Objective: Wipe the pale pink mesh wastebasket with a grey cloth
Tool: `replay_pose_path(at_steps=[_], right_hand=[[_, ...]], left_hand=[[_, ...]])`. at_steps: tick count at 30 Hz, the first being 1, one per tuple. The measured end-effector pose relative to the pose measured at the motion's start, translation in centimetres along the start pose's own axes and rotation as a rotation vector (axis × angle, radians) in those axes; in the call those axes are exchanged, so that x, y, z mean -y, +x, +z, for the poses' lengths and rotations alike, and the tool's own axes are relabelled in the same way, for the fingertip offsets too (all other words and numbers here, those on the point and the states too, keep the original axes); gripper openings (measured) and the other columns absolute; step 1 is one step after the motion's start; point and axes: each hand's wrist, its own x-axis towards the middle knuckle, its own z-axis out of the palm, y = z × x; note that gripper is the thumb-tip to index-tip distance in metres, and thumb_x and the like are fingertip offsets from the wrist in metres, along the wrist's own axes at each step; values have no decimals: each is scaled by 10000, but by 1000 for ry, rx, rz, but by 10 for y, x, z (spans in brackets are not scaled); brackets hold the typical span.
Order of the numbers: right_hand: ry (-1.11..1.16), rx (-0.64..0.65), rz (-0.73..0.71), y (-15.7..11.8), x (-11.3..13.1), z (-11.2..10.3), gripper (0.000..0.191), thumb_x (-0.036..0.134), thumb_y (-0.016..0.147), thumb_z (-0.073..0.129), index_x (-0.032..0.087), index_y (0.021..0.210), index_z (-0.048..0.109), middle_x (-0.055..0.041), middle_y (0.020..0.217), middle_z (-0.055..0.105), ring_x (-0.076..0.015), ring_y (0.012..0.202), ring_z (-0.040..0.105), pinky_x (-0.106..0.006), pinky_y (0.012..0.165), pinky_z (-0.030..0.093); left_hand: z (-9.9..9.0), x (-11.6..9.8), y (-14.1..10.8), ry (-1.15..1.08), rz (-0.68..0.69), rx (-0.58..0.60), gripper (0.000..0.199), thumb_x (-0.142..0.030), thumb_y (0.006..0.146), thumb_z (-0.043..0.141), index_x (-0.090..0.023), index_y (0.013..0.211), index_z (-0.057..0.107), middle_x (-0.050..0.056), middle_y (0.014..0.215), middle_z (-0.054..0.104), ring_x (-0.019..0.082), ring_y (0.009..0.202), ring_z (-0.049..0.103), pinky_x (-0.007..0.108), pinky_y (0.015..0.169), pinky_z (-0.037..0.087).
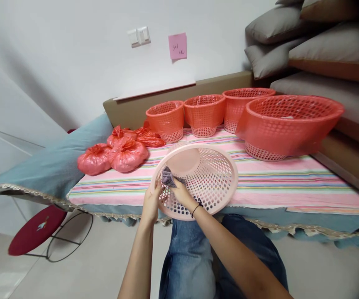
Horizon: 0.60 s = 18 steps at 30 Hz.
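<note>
A pale pink plastic basket (225, 174) with a perforated wall lies tilted in front of me, its open mouth towards me. My left hand (152, 204) grips the basket's rim on the left side, with the fingers wrapped over the edge. Inside the basket, near that same edge, my right hand (181, 193) is closed on a dark grey cloth (168, 177). The cloth is bunched up and lies against the inner wall. A dark beaded bracelet circles my right wrist.
Several red baskets lined with red plastic bags (204, 116) stand along the back and right. Tied red bags (128, 157) sit at the left on the striped cloth (111, 187). Grey cushions (331, 50) are piled at right; a dark red stool (37, 229) stands lower left.
</note>
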Motion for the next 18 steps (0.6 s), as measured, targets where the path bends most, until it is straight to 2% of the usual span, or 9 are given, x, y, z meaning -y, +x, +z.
replay_pose_path(at_steps=[3,5,8,10,14,18], right_hand=[[39,39,3,-15,6,1,463,180,865,525,206,1320,611,-59,1340,666,-218,1236,609,-429,1105,445],[4,106,-42,-28,10,-5,521,95,821,492,214,1310,626,-47,1346,661,-207,1254,596,-419,1128,424],[-182,222,-152,-45,15,-21,635,-16,737,428,201,1294,640,-56,1391,621,-180,1309,543,-373,1168,367],[-303,321,-208,-54,19,-34,642,-52,720,405,190,1256,661,-66,1362,626,-164,1280,553,-329,1138,387],[-560,540,-222,-65,28,-66,461,-5,800,499,207,1155,704,-62,1271,653,-168,1142,616,-293,1007,460],[-897,678,-199,-75,32,-101,235,125,797,689,218,1005,743,-72,1165,692,-245,1098,618,-398,985,454]], left_hand=[[1,2,2,-9,-21,-21,518,-455,820,726,-250,1292,666,90,1368,647,254,1297,572,365,1083,441],[2,3,2,9,-14,-52,484,-447,819,725,-236,1253,687,90,1330,670,249,1271,591,355,1083,435],[3,6,2,54,11,-119,433,-425,810,727,-204,1183,720,86,1241,709,237,1250,598,323,1070,432],[5,6,1,68,-16,-160,455,-418,786,741,-202,1186,718,77,1189,721,233,1187,628,310,995,479],[7,0,-1,33,-122,-191,570,-468,725,769,-203,1224,696,84,1113,723,219,950,690,303,780,545],[7,-9,0,40,-169,-169,678,-516,630,814,-174,1202,687,108,1096,707,220,874,683,299,674,546]])
